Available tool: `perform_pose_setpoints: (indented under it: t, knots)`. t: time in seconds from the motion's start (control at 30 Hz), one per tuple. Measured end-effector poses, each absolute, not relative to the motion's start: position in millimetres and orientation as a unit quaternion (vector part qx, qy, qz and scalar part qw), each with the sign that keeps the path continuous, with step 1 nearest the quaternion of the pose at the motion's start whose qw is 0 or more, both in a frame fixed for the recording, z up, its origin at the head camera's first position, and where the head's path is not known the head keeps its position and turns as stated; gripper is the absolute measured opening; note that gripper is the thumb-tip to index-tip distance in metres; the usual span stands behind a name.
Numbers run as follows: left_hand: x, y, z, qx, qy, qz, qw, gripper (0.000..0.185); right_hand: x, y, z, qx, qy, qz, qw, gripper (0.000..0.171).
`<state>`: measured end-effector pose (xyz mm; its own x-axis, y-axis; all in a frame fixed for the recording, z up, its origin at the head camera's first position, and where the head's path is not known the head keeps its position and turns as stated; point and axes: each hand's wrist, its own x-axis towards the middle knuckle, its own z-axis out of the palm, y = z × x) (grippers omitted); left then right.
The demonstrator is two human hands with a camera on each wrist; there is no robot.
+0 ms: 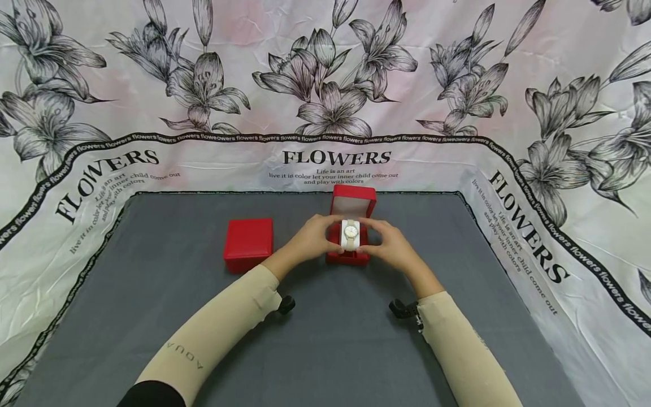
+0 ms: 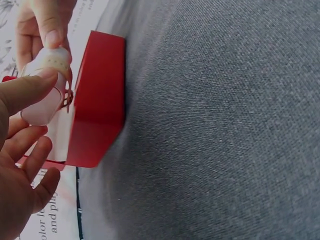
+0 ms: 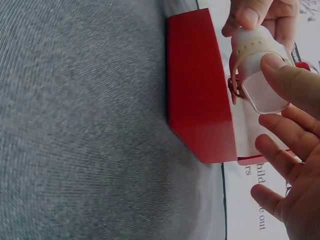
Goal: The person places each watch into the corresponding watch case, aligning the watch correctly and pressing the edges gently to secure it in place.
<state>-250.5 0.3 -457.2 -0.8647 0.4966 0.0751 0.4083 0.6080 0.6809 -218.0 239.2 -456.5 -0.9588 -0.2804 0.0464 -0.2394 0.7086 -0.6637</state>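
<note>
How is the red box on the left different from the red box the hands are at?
The closed red box has its lid shut, while the open red box has its lid standing up. The closed one sits alone, untouched; at the open one, the left hand and right hand pinch a white cushion with a pale-strapped watch. Both are red, squarish, and on the grey cloth.

Boxes (image 1: 248, 244) (image 1: 352, 206): red. Watch (image 1: 350, 234): cream strap, white cushion, pale dial. Mat (image 1: 325, 339): plain grey. Backdrop (image 1: 325, 85): white-pink, black lily drawings, black lettering. Sleeves (image 1: 224, 328): beige, black cuff.
</note>
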Motion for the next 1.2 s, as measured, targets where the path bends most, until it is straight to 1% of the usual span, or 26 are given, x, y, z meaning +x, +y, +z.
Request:
perform_pose_setpoints:
  t: [0.3, 0.53, 0.7, 0.8, 1.03, 1.2]
  knots:
    - [-255, 5, -469, 0.271, 0.896, 0.346, 0.059, 0.072, -224, 240, -469, -0.157, 0.919, -0.361, 0.028, 0.068]
    - [-257, 3, -469, 0.277, 0.899, 0.338, 0.038, 0.07, -227, 238, -470, -0.16, 0.921, -0.355, 0.02, 0.066]
    - [-260, 4, -471, 0.278, 0.905, 0.319, 0.051, 0.072, -228, 240, -474, -0.151, 0.926, -0.346, 0.028, 0.068]
    - [-261, 4, -472, 0.293, 0.904, 0.306, 0.06, 0.073, -226, 242, -476, -0.147, 0.927, -0.344, 0.026, 0.069]
    - [-265, -2, -472, 0.322, 0.898, 0.293, 0.059, 0.069, -228, 239, -474, -0.174, 0.932, -0.318, 0.014, 0.068]
    - [-265, -1, -471, 0.323, 0.899, 0.293, 0.051, 0.065, -228, 238, -473, -0.169, 0.933, -0.316, 0.019, 0.068]
